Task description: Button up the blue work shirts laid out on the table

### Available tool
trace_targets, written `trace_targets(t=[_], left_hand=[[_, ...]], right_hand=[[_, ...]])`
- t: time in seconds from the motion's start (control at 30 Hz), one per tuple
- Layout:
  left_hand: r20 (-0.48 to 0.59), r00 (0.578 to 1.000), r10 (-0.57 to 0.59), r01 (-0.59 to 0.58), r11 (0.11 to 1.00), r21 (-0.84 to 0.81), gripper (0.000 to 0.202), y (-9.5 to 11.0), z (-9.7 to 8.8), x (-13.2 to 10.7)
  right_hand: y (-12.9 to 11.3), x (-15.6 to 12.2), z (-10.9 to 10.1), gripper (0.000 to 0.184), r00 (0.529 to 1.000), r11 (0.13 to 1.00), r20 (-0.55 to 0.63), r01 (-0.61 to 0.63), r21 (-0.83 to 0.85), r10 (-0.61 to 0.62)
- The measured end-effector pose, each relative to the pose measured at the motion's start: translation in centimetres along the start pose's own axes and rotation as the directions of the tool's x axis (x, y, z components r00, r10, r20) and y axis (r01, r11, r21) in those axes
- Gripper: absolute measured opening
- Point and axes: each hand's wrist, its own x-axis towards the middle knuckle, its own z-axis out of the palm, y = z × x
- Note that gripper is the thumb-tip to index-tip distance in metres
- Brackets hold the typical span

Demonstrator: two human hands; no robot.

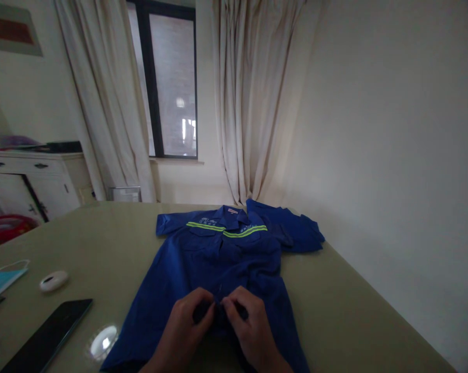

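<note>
A blue short-sleeved work shirt (202, 259) with yellow-green stripes across the chest lies spread on the table, collar at the far end. Near its lower front, my left hand (189, 321) pinches the edge of the shirt between thumb and fingers. My right hand (249, 324) pinches the front edge just beside it, the fingertips of both hands close together. Whatever small part sits between the fingertips is too dark to make out. The shirt's hem falls partly behind my wrists.
More folded blue clothing (299, 228) lies behind the shirt's right sleeve, by the wall. On the left of the table (113, 243) are a black phone (49, 336), a white oval object (54, 281), a blue face mask (2, 280) and a round clear-rimmed item (103, 342).
</note>
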Motion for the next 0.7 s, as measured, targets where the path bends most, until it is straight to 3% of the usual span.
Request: trace_targets(t=[0.1, 0.2, 0.43, 0.7], left_hand=[[0.003, 1.000, -0.031, 0.031, 0.999, -0.028, 0.016, -0.4, 0.3, 0.1], [-0.007, 0.998, -0.055, 0.054, 0.995, -0.080, 0.016, -0.9, 0.5, 0.2], [0.064, 0.994, -0.093, 0.106, 0.963, -0.248, 0.030, -0.8, 0.5, 0.4], [0.059, 0.986, -0.157, 0.168, 0.937, -0.307, 0.040, -0.9, 0.6, 0.8]], right_hand=[[0.2, 0.2, 0.0, 0.012, 0.996, 0.996, 0.005, -0.089, 0.029, 0.089], [0.5, 0.2, 0.1, 0.006, 0.995, 0.995, 0.007, -0.099, -0.007, 0.099], [1.4, -0.4, 1.0, 0.013, 1.000, 0.986, -0.001, 0.022, -0.164, -0.023], [1.4, -0.8, 1.2, 0.011, 0.982, 0.937, -0.031, 0.169, -0.305, -0.187]])
